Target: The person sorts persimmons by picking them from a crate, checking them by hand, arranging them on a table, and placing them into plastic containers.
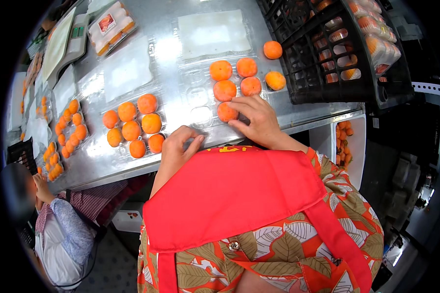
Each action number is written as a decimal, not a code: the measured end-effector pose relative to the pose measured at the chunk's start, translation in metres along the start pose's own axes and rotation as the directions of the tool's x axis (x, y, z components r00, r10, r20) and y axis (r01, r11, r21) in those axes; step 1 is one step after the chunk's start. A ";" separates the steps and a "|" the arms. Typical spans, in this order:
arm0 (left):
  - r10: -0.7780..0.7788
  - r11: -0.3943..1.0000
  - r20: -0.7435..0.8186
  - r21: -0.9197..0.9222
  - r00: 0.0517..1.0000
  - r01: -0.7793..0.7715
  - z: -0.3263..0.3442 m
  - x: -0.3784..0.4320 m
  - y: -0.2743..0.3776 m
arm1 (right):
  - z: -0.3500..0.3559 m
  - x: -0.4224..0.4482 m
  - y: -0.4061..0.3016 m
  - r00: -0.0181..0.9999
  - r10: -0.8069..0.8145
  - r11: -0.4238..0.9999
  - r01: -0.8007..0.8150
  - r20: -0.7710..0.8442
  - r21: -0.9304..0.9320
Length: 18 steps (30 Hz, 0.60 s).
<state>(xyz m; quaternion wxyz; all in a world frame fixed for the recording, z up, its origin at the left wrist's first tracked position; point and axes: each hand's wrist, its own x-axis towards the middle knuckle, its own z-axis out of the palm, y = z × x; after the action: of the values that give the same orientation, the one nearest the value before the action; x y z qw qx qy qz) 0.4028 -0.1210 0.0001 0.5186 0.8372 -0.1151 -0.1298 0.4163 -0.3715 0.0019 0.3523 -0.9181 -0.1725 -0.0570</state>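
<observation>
My right hand [256, 119] has its fingertips on an orange persimmon-like fruit [227, 111] at the near end of a clear plastic tray [198, 97]. Several more such fruits sit in the tray's right part, while its left cups hold none. A white foam sheet [214, 33] lies over the tray's lid beyond. Two loose fruits [275, 80] rest to the right of the tray. At the table's near edge my left hand [181, 143] is loosely curled and holds nothing visible. Left of it stands another clear tray [126, 155] with several fruits and a foam sheet [128, 69] behind.
A black plastic crate [297, 73] with packed fruit stands at the right. A closed pack [112, 27] and a scale [75, 36] are at the back left, near more trays. A co-worker [64, 234] is at the lower left. A white bin [357, 146] of fruit sits below the table's right end.
</observation>
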 end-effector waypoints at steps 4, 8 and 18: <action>-0.003 0.999 -0.041 0.038 0.999 0.004 -0.001 -0.004 -0.003 | 0.013 -0.006 0.001 1.000 0.022 0.999 -0.021 0.019 -0.027; 0.010 1.000 -0.037 0.013 0.999 -0.009 0.001 -0.003 -0.001 | 0.019 -0.004 0.000 1.000 0.028 0.997 -0.027 0.007 -0.069; 0.007 1.000 -0.055 0.022 0.998 -0.006 0.001 -0.006 -0.001 | 0.017 0.000 -0.005 0.994 0.100 0.994 -0.101 0.037 0.036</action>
<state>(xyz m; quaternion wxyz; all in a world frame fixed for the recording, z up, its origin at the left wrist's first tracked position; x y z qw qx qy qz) 0.3965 -0.1191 -0.0007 0.5130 0.8456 -0.1048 -0.1040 0.4140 -0.3573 -0.0078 0.3691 -0.9196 -0.1334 -0.0198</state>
